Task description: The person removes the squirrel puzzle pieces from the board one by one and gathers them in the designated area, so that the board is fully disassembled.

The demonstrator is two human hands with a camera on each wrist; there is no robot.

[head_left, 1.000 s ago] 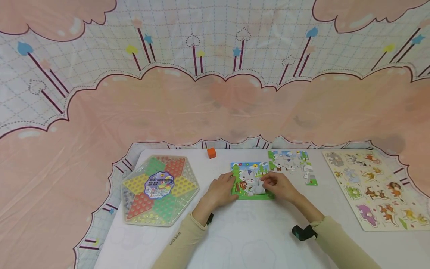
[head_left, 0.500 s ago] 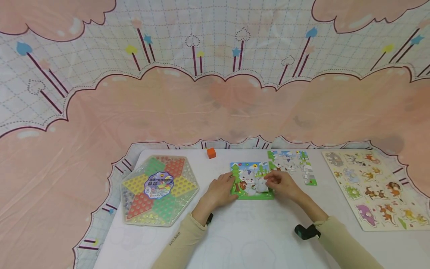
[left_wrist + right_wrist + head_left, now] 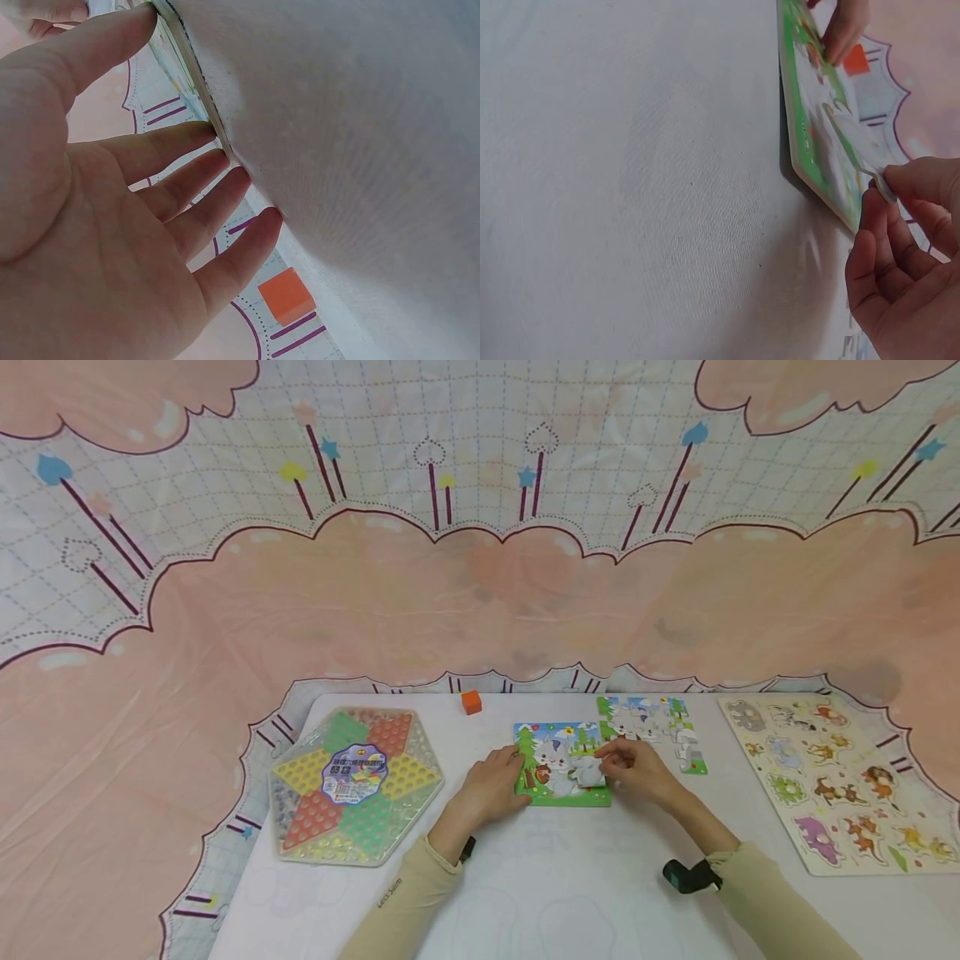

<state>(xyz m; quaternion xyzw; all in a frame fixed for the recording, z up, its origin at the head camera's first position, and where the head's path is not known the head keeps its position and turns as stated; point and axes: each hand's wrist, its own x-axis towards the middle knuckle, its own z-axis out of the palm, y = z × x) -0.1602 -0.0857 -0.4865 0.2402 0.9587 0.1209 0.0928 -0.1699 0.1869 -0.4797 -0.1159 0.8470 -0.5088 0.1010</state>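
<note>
Near the lower middle of the head view, the square cardboard jigsaw board with a green border and a grey cartoon animal (image 3: pixel 561 764) is lying flat on the white tablecloth (image 3: pixel 540 893). The left hand (image 3: pixel 491 785) is resting on the board's left edge with its fingers nearly straight and spread, fingertips (image 3: pixel 217 135) touching the rim (the left wrist view shows this plainly), gripping nothing. The right hand (image 3: pixel 633 768) is sitting at the board's right side, its thumb and forefinger pinching a small pale grey jigsaw piece (image 3: pixel 592 770) just over the board's lower right corner; in the right wrist view the piece (image 3: pixel 883 185) is showing at the right edge of the frame, between curled fingers. Just right of the board, a second, partly filled jigsaw frame (image 3: pixel 652 727) is lying. Further right is lying a wooden animal peg puzzle (image 3: pixel 832 777). At the left is sitting a hexagonal plastic checkers board (image 3: pixel 352 785), and a small orange cube (image 3: pixel 471 701) is sitting above centre.
</note>
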